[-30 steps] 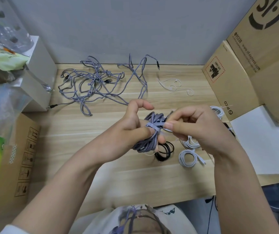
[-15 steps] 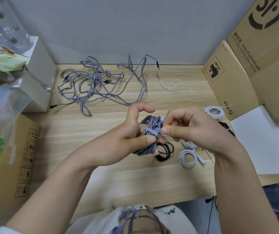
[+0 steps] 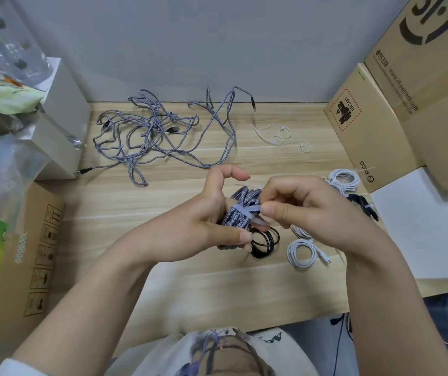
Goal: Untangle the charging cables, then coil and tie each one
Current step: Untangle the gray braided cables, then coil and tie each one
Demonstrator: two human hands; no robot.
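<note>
Gripping the coiled grey cable (image 3: 240,210), the left hand (image 3: 203,226) steadies it (right hand (image 3: 306,213) pinches its tie (image 3: 247,211)).

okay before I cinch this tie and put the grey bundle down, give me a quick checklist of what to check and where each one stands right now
1. Left hand grips the coiled grey cable: ok.
2. Tie wraps the whole bundle: ok on the visible side, back hidden.
3. Right hand pinches the tie end: ok.
4. Tie fastened: cannot tell.
5. Bare table in front for set-down: ok.
6. Tangled grey cables all sorted: not ok.
</note>
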